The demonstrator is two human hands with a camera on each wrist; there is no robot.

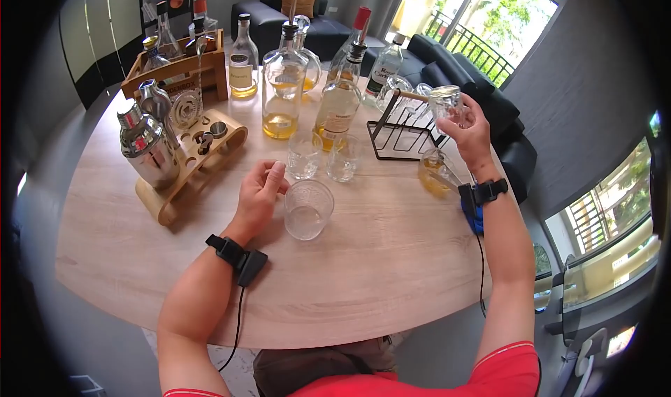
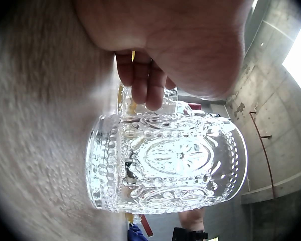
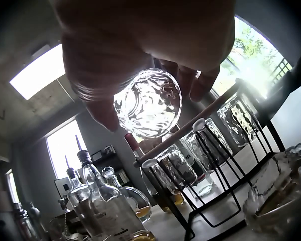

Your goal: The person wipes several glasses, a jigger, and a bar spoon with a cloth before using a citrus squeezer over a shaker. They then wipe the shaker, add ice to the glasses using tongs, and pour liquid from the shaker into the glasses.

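My right hand [image 1: 472, 135] grips a clear drinking glass [image 1: 446, 102] between thumb and fingers, above the black wire glass rack [image 1: 391, 133]. In the right wrist view that glass [image 3: 151, 108] is tilted, its round end facing the camera, over the rack's wooden bar [image 3: 200, 118]. More clear glasses [image 3: 176, 163] hang on the rack. On the table, my left hand [image 1: 257, 198] rests beside an upright embossed glass [image 1: 308, 212], fingers loosely bent. The left wrist view shows the embossed glass [image 2: 175, 160] close up, with the fingers [image 2: 140, 83] beyond it and not around it.
Two small clear glasses [image 1: 305, 158] stand before several liquor bottles [image 1: 282, 96]. A glass vessel with amber colour [image 1: 435, 175] sits beneath the right hand. At left are a steel shaker [image 1: 148, 149], a wooden bar-tool stand [image 1: 168, 198] and a bottle crate [image 1: 217, 65].
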